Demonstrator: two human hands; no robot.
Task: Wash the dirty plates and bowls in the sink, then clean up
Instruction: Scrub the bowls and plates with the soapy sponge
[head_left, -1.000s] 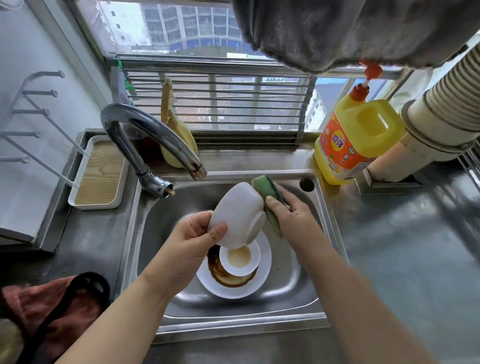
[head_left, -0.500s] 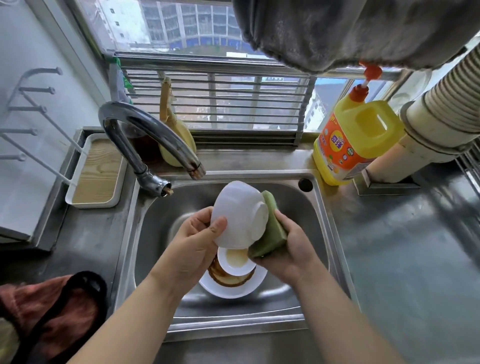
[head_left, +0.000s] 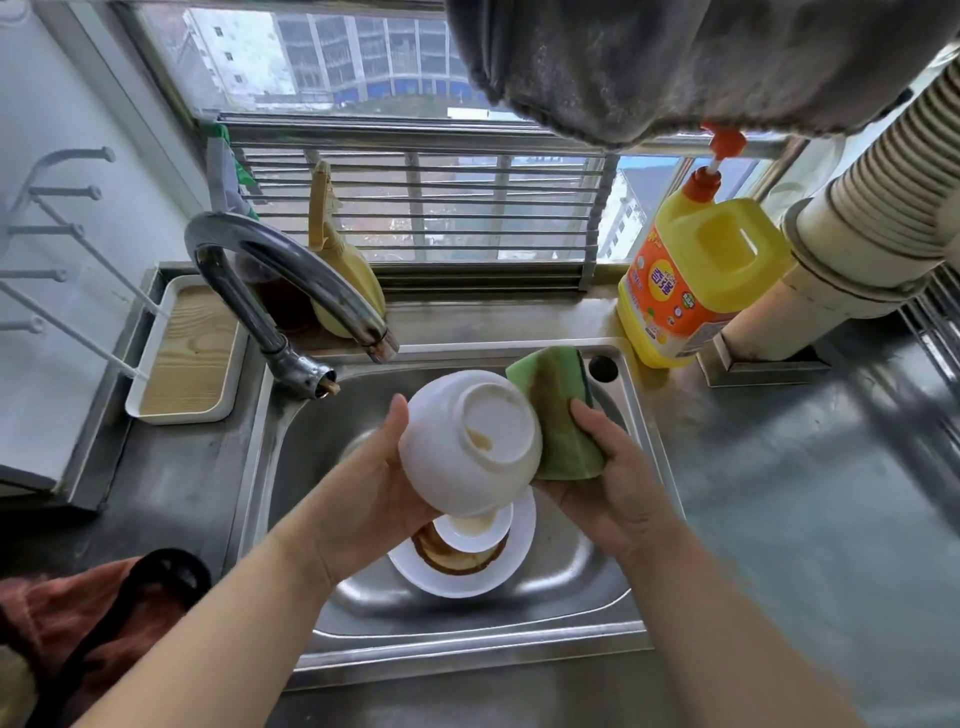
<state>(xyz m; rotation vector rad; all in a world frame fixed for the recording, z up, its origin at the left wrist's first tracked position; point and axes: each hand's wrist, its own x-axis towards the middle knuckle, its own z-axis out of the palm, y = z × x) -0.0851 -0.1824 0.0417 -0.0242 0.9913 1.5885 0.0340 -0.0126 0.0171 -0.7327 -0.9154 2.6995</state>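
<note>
My left hand (head_left: 371, 486) holds a white bowl (head_left: 467, 441) over the steel sink (head_left: 291, 441), its underside turned towards me, with a brown smear near the foot ring. My right hand (head_left: 608, 483) grips a green sponge (head_left: 558, 415) pressed against the bowl's right side. Below the bowl, on the sink floor, lies a white plate (head_left: 519, 551) with brown sauce residue. A small white dish (head_left: 475, 530) with a yellowish film sits on that plate. The bowl's inside is hidden.
The curved tap (head_left: 280, 280) arches over the sink's left rear. A yellow detergent bottle (head_left: 696, 280) stands at the back right, beside stacked pipes (head_left: 857, 239). A wood-lined tray (head_left: 187, 353) sits left; a reddish cloth (head_left: 88, 618) lies front left. A grey cloth (head_left: 675, 62) hangs overhead.
My left hand has turned the bowl so its base faces me. The sponge has slid along the bowl's right side, first down under my right palm, then back up beside the rim.
</note>
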